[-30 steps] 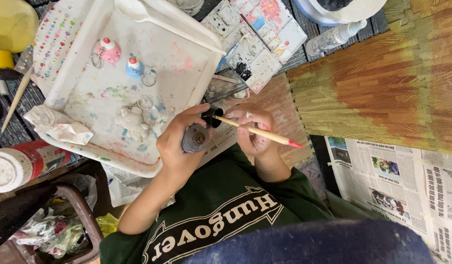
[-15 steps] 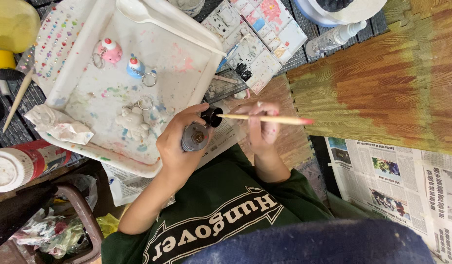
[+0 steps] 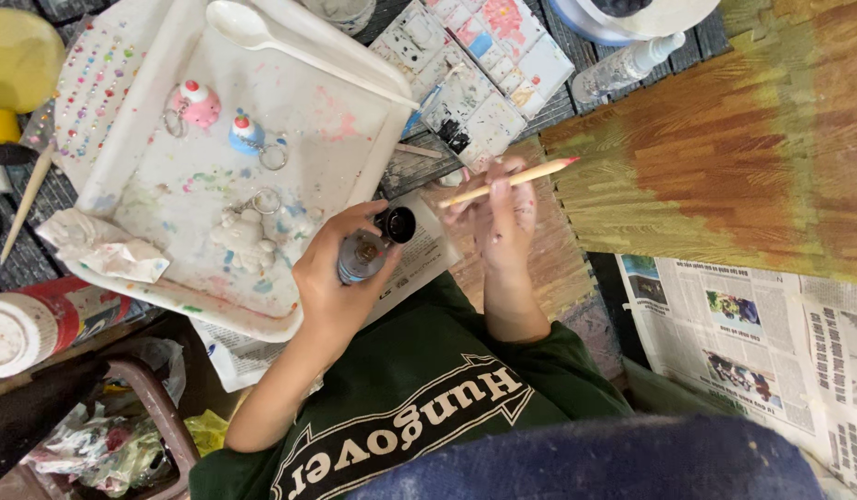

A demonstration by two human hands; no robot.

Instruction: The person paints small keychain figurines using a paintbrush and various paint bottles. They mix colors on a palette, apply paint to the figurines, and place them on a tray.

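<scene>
Two hands: both at the centre of the frame, close together above the counter.
Left hand (image 3: 331,278): closed around a small grey paint tube (image 3: 362,256), its open dark mouth (image 3: 398,224) tipped towards the right.
Right hand (image 3: 504,218): fingers pinched on a wooden brush (image 3: 507,181).
Brush axis: slants from lower left to upper right, red end at the upper right and the lower end nearest the tube's mouth, just apart from it.
Nearer hand: the right one, immediately right of the tube.
Above: a stained paint palette (image 3: 475,65).
Left: a white tray (image 3: 308,157) bearing a white keychain figure (image 3: 243,236).
Right: a brown and yellow painted board (image 3: 743,157).
</scene>
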